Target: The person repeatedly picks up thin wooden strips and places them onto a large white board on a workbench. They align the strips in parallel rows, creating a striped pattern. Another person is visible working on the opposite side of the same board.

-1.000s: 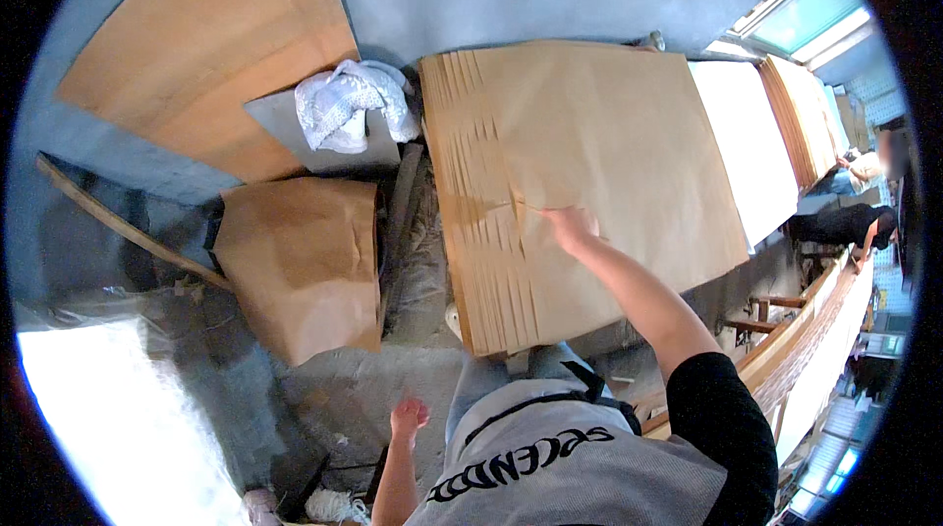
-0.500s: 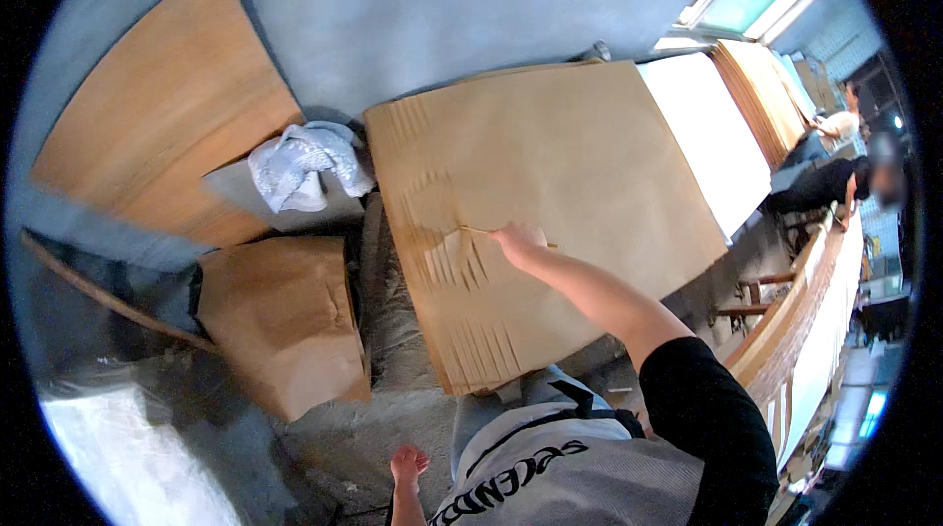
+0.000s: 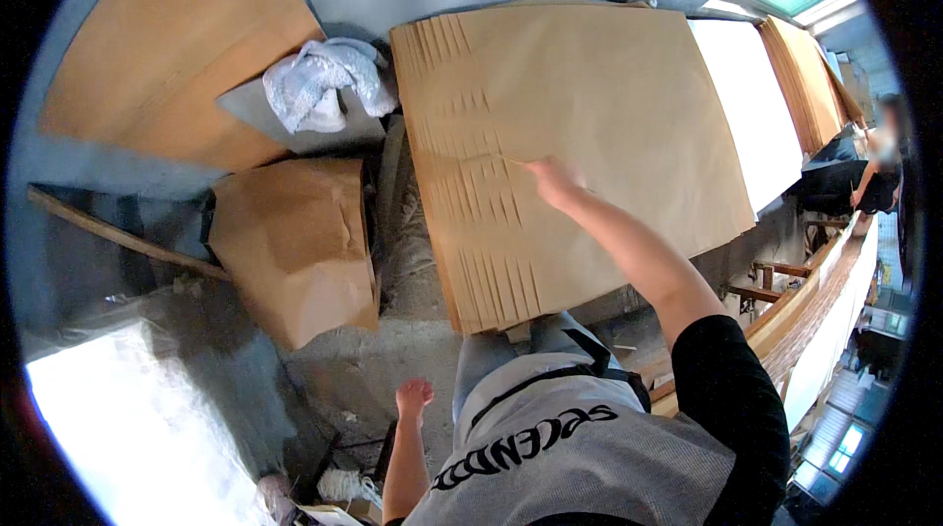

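Observation:
A large stack of brown paper sheets (image 3: 609,123) lies before me, with several rows of narrow slits or raised folds along its left side. Over these rows, my right hand (image 3: 558,182) is closed around a thin light-brown stick (image 3: 515,162). Its tip points left at the middle rows, and whether it touches the paper I cannot tell. Low in the view, my left hand (image 3: 415,396) hangs beside my body, away from the stack, its fingers curled with nothing visible in them.
Left of the stack are a crumpled white cloth (image 3: 329,84), a brown paper bag-like bundle (image 3: 295,241) and a wooden board (image 3: 187,55) against the wall. White sheets (image 3: 748,113) lie beyond the stack. A person (image 3: 879,163) stands at far right near long timber (image 3: 786,349).
My right hand has moved slightly right relative to the slit rows, and the lifted pale flap there now lies flatter. The whole view has shifted, with the stack higher in it.

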Available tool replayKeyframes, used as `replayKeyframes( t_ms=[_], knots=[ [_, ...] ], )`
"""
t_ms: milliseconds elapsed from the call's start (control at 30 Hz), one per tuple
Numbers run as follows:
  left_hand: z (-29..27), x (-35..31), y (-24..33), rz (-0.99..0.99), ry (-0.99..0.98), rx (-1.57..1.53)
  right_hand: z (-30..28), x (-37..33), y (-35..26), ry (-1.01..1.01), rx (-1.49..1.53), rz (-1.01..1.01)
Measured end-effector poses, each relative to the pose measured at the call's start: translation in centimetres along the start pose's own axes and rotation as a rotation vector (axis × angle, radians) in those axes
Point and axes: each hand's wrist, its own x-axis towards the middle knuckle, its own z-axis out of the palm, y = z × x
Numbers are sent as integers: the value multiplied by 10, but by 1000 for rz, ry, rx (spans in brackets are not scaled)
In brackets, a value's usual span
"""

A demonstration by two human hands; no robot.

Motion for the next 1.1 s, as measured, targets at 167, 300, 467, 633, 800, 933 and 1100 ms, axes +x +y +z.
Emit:
replayKeyframes(
  t_ms=[167,300,467,633,800,933,1100],
  knots=[
    [78,-3,68,227,-141,52,28,-11,-24,122,-145,-140],
    [139,-18,112,213,-193,46,40,-12,69,272,58,-124],
    [208,22,114,391,-351,74,8,-90,102,170,-141,-54],
    [264,64,111,415,-85,34,67,-118,134,144,-89,23],
    [285,63,114,408,110,352,39,-105,103,131,-25,-62],
    [275,90,91,416,132,605,25,-125,123,27,-53,-38],
    [282,73,93,353,87,465,60,-114,134,-4,0,-130]
  ],
)
